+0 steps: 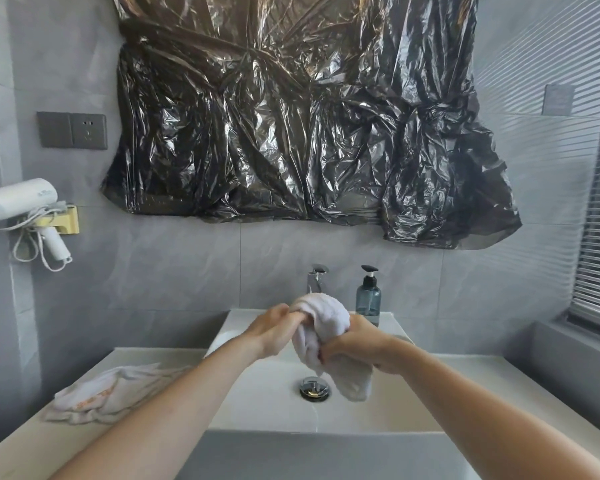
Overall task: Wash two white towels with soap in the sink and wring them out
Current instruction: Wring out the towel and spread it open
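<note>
Here, both hands (274,330) gripping towel (321,327), writing unreadable

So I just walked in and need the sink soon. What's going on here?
A person is working on a white towel over the sink. Both hands grip it, the left hand near the top and the right hand lower down, and its bunched end hangs above the drain. A second towel lies on the counter to the left. A soap bottle stands beside the tap.
</note>
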Available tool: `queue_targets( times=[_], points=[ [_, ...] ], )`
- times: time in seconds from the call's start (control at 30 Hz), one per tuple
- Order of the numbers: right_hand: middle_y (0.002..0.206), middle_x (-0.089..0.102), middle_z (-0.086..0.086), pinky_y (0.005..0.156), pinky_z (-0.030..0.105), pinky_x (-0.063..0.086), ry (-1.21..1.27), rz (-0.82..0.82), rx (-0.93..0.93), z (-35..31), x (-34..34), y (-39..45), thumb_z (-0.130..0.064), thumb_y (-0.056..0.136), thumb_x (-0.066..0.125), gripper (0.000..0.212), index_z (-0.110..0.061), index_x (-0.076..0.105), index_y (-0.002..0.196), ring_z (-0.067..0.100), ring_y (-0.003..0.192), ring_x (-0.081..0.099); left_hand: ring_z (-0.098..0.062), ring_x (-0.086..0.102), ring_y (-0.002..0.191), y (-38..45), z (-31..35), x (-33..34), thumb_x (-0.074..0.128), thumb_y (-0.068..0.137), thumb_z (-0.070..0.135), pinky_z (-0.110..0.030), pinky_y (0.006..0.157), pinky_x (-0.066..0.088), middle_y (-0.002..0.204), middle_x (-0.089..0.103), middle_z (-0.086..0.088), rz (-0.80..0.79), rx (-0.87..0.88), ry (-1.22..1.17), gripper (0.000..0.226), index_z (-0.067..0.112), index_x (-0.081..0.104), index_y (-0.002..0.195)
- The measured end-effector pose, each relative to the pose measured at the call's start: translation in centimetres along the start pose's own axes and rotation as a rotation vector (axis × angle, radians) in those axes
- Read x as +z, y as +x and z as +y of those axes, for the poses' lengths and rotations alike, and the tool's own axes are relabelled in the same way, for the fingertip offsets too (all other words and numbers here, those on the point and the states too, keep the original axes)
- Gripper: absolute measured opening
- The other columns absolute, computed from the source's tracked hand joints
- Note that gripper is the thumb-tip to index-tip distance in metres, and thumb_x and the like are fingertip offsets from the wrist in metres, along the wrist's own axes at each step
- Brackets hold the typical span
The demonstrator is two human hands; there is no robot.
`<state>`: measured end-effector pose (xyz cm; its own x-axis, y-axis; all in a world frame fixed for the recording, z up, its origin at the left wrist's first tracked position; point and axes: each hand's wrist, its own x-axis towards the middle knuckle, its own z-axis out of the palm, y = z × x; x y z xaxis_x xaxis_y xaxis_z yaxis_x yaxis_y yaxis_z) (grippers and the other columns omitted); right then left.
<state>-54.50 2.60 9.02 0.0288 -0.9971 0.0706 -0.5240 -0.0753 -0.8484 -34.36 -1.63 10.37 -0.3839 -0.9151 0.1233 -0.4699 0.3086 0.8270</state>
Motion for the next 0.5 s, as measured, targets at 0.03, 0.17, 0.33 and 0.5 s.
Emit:
queue_targets(
  times=[0.03, 0.17, 0.33, 0.5],
  points=[
    [0.097, 0.080, 0.005, 0.081, 0.039, 0.064, 0.029, -0.039, 0.061, 0.3, -0.2, -0.1, -0.020, 0.057, 0.087, 0.054, -0.015, 0.073, 0.109, 0.020, 0.092, 0.077, -0.025, 0.070, 0.108, 0.4, -0.6, -0.7, 0.054, 0.073, 0.062, -0.037, 0.075, 0.057, 0.108, 0.072, 0.001, 0.071, -0.019, 0.024, 0.051, 0.021, 0.061, 0.103],
    [0.101, 0.079, 0.006, 0.081, 0.032, 0.061, 0.164, -0.119, 0.234, 1.5, -0.3, 0.0, -0.026, 0.061, 0.090, 0.060, -0.006, 0.071, 0.115, 0.019, 0.092, 0.076, -0.012, 0.059, 0.126, 0.0, -2.6, -2.4, 0.078, 0.065, 0.048, -0.030, 0.101, 0.052, 0.138, 0.052, 0.014, 0.158, 0.192, 0.088, 0.074, 0.033, 0.050, 0.132],
    [0.106, 0.075, 0.005, 0.074, 0.027, 0.055, 0.301, -0.265, 0.288, 2.0, 0.0, 0.4, -0.036, 0.080, 0.085, 0.056, -0.010, 0.066, 0.125, 0.016, 0.092, 0.072, -0.017, -0.019, 0.160, -0.8, -3.7, -1.8, 0.081, 0.073, 0.033, -0.033, 0.126, -0.001, 0.171, -0.023, 0.021, -0.144, 0.676, 0.958, 0.130, 0.046, -0.011, 0.164],
    [0.108, 0.072, 0.006, 0.089, 0.029, 0.054, 0.267, -0.521, 0.192, 0.4, 1.8, 0.6, -0.025, 0.086, 0.080, 0.030, -0.014, 0.070, 0.112, 0.020, 0.103, 0.067, -0.026, 0.042, 0.148, 2.6, -5.2, 0.0, 0.064, 0.089, 0.041, -0.040, 0.107, 0.054, 0.174, 0.016, 0.005, -0.027, 1.073, 0.938, 0.090, 0.029, 0.019, 0.166]
  ],
)
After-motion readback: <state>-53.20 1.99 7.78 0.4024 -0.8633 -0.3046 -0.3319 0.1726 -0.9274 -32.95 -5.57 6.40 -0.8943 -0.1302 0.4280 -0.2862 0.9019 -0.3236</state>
